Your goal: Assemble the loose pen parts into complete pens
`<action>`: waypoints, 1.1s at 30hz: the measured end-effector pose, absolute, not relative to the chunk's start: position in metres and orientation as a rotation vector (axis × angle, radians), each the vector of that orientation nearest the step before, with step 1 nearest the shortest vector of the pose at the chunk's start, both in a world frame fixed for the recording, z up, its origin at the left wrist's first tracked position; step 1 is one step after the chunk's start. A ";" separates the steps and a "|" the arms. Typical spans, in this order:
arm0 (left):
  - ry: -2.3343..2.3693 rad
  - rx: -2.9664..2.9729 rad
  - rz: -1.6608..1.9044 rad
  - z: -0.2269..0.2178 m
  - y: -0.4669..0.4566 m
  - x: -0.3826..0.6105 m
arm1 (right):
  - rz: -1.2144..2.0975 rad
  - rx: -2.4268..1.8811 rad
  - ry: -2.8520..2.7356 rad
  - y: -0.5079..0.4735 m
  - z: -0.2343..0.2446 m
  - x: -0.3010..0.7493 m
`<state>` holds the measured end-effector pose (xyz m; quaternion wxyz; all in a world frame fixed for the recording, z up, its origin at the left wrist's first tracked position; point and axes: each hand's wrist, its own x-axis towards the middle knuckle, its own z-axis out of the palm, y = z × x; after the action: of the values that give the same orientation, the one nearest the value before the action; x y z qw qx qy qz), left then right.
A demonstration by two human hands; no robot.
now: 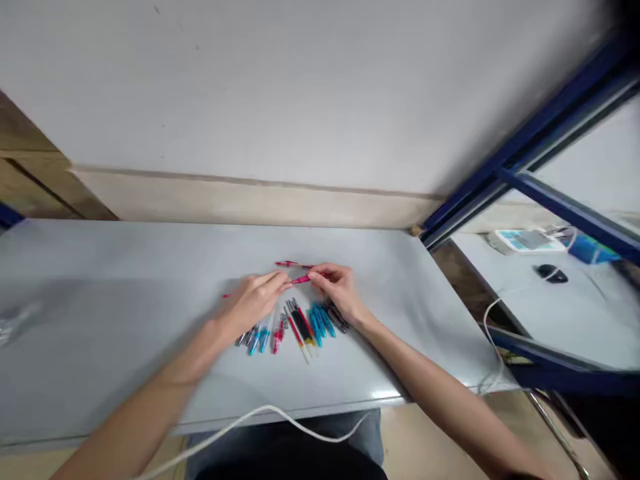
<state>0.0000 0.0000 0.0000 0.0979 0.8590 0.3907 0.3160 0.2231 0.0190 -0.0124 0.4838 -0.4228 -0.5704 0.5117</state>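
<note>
My left hand [255, 301] and my right hand [337, 288] meet over a grey table [100, 300], both pinching the same red pen [301, 279] between their fingertips. Just beyond them a second red pen [290, 265] lies on the table. Below the hands is a loose row of several pens [295, 323] in blue, red and black, fanned out side by side. A thin red piece pokes out left of my left hand [226, 295].
A white cable [280, 417] hangs over the near table edge. A blue metal frame [530, 167] stands on the right, with a second table [565, 300] beyond holding a black mouse [549, 272] and a white-blue device [525, 241]. A white wall is behind.
</note>
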 end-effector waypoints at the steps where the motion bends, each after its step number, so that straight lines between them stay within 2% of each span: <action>1: 1.161 2.543 0.917 0.001 0.000 0.000 | 1.234 -1.031 -1.401 0.019 -0.012 0.222; 15: 1.215 2.742 0.688 0.007 -0.010 0.022 | 0.825 -0.820 -1.819 -0.002 0.003 0.210; 20: 1.010 2.776 0.854 0.008 -0.013 0.027 | 0.899 -1.098 -1.699 -0.003 0.001 0.206; 24: 0.931 2.811 0.952 0.016 -0.012 0.024 | 1.131 -1.128 -1.546 0.005 0.000 0.211; 29: 1.268 2.788 1.224 0.024 -0.003 0.006 | 1.192 -1.100 -1.445 0.007 0.003 0.214; 33: 1.369 2.752 1.143 0.021 0.003 -0.003 | 1.217 -1.018 -1.384 0.007 0.005 0.213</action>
<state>-0.0031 0.0034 0.0205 -0.0689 0.8372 0.4165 0.3476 0.2130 0.0068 0.0050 0.4951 -0.4201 -0.5712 0.5022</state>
